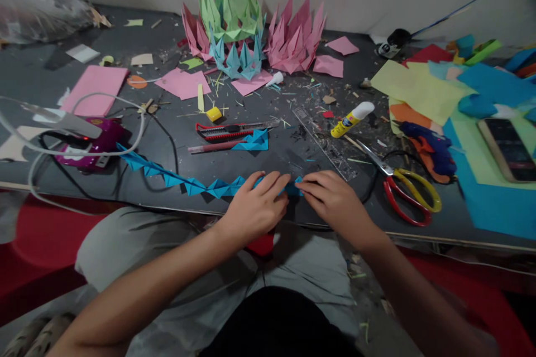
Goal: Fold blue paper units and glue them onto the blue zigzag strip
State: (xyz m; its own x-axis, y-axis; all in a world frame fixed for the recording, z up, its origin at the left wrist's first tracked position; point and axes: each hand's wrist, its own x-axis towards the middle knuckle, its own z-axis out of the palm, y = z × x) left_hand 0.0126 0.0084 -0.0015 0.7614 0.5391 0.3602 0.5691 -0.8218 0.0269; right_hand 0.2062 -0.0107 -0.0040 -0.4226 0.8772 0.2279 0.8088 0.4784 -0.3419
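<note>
A long chain of folded blue paper (192,186) runs along the front of the table, its pieces making a zigzag of points. My left hand (260,201) lies over its right part, fingers bent down and closed on the paper. At the right end, my right hand (335,198) pinches a blue fold between thumb and fingertips. My fingers hide part of the paper there. Just beyond the hands lie a red utility knife (234,129), a pencil-like stick (211,146) and a loose blue folded piece (255,140).
Large scissors (404,187), a glue stick (352,120), a clear ruler (324,142) and a blue glue gun (431,150) lie to the right. Coloured sheets and a phone (508,148) are beyond. Pink and green folded crowns (232,11) stand behind. Cables cross near a purple device (92,145).
</note>
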